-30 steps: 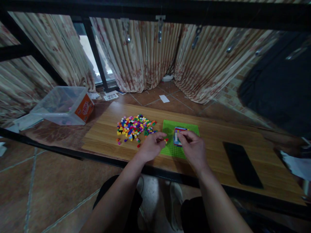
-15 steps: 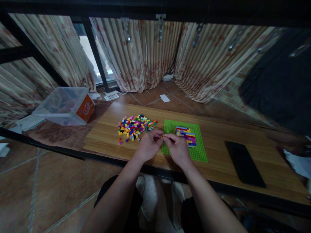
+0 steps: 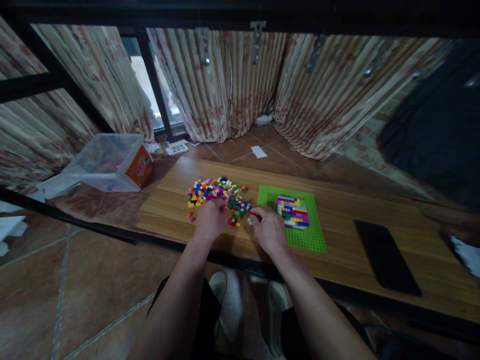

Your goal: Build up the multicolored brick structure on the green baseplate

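Handling small toy bricks between a loose pile (image 3: 214, 188) and a green studded baseplate (image 3: 315, 241), both resting on a wooden tabletop (image 3: 337, 220). The left hand (image 3: 212, 220) lies at the near edge of the pile, fingers bent downward; whether anything is held between them cannot be told, since the hand itself hides the tips. The right hand (image 3: 271, 230) overlaps the baseplate's left edge in the head view, its thumb and forefinger brought narrowly together on what appears to be a red brick (image 3: 252, 214); a white brick (image 3: 250, 221) shows just beside these tips. On the baseplate, to the right of this hand, stands a many-coloured block of joined bricks (image 3: 297, 212). For sound technique, a brick this small is best gripped by two opposite side walls, studs left uncovered, so that its orientation can be read and corrected before release. The left fingers should sift lightly, drawing single pieces out sideways, because a heavy sweep would probably scatter the loose bricks (image 3: 234, 223) on the pile's near side. A raised right wrist would help to avoid knocking the block.
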The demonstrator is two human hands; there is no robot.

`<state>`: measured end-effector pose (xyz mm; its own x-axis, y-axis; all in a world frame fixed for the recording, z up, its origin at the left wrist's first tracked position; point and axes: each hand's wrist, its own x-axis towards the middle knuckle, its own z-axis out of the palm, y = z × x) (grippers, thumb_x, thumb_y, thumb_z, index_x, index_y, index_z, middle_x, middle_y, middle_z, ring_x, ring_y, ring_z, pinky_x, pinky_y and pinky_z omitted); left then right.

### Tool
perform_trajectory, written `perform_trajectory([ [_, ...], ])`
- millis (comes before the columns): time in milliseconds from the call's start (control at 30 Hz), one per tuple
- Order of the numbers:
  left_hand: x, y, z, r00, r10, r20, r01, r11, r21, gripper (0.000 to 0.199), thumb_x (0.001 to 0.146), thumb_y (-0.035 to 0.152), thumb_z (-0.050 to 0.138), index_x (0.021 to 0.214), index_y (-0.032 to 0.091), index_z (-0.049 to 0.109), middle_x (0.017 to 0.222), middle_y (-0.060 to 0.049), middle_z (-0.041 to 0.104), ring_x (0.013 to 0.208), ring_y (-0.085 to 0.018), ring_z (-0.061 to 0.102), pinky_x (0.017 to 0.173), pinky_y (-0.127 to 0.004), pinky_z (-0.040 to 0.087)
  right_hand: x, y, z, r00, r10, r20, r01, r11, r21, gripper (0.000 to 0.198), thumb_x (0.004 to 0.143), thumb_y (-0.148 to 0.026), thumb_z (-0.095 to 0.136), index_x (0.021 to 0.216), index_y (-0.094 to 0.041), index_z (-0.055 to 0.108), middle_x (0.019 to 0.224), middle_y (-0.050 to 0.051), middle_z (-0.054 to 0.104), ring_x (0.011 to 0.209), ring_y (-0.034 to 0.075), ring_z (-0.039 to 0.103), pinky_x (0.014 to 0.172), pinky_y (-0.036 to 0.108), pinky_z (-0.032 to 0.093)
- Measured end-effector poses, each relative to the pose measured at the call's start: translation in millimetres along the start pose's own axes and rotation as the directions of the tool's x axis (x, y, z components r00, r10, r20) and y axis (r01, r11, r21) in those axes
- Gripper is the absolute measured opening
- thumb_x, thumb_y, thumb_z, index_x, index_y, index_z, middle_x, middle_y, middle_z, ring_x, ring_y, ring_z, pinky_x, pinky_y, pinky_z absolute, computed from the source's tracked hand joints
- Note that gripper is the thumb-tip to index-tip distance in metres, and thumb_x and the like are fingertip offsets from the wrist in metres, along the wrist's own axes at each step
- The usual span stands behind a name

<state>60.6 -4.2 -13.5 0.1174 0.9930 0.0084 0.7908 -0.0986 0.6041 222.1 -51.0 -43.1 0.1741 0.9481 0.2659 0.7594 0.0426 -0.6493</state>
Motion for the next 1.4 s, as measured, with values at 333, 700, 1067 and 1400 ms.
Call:
perform_trajectory([
  [333, -4, 4, 4, 0.996, 0.052, 0.071, -0.059, 0.993, 0.100, 0.024, 0.077, 0.006, 0.053, 0.087, 0.016, 0.072, 0.078, -0.005, 0.070, 0.073, -0.017, 0.062, 0.069, -0.025, 0.042, -1, -7, 17, 0.960, -0.247, 0.130, 0.254, 0.966, -0.041, 0.032, 0.089, -0.011, 0.049, 0.101, -0.024, 0.076, 0.105, 0.008, 0.064, 0.098, 0.023, 0.061, 0.085, 0.035, 0.050],
  [700, -1, 3, 3, 0.995, 0.035, 0.098, -0.046, 0.992, 0.118, 0.025, 0.083, 0.009, 0.048, 0.090, 0.015, 0.071, 0.088, -0.009, 0.073, 0.079, -0.018, 0.065, 0.069, -0.025, 0.043, 3, -10, 20, 0.946, -0.233, 0.227, 0.262, 0.959, -0.107, 0.026, 0.089, -0.016, 0.052, 0.100, -0.021, 0.074, 0.109, 0.009, 0.060, 0.100, 0.023, 0.057, 0.085, 0.033, 0.047],
  [1067, -1, 8, 2, 0.998, 0.061, 0.014, -0.061, 0.998, 0.001, 0.026, 0.083, 0.011, 0.046, 0.084, 0.016, 0.072, 0.077, -0.005, 0.070, 0.072, -0.017, 0.062, 0.066, -0.025, 0.042, 2, -20, 15, 0.969, -0.203, 0.140, 0.215, 0.974, -0.069, 0.016, 0.090, -0.014, 0.051, 0.094, -0.020, 0.066, 0.102, 0.009, 0.062, 0.099, 0.024, 0.058, 0.087, 0.034, 0.046],
  [1400, -6, 31, 22, 0.961, 0.067, 0.267, 0.184, 0.565, -0.804, 0.016, 0.076, 0.029, 0.064, 0.079, 0.014, 0.069, 0.061, 0.002, 0.061, 0.055, -0.010, 0.055, 0.056, -0.021, 0.044, -2, -10, -15, 0.995, -0.076, -0.071, 0.094, 0.952, 0.291, 0.009, 0.086, -0.017, 0.053, 0.087, -0.022, 0.061, 0.084, 0.002, 0.064, 0.077, 0.017, 0.061, 0.072, 0.029, 0.048],
])
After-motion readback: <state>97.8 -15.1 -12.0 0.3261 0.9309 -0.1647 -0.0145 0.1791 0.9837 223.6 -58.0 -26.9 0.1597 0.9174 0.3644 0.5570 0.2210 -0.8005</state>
